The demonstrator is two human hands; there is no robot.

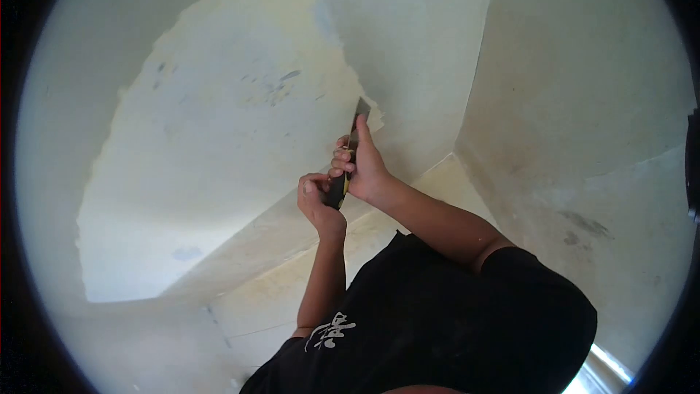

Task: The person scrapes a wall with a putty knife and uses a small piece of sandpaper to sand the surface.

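Note:
Both my hands grip one scraper (pixel 353 145) with a black and yellow handle. My right hand (pixel 364 169) wraps the upper part of the handle, just below the metal blade. At the handle's lower end sits my left hand (pixel 316 203), closed around it. The blade tip presses against the wall at the ragged edge of the paint layer (pixel 373 114), where a small flap curls off. Left of the blade lies a large scraped patch of yellowish wall (pixel 219 117) with a few grey marks.
Smooth pale paint (pixel 415 29) covers the wall right of the blade. A corner runs down to an adjoining wall (pixel 583 102) on the right, stained lower down. My black shirt (pixel 452 321) with white lettering fills the bottom.

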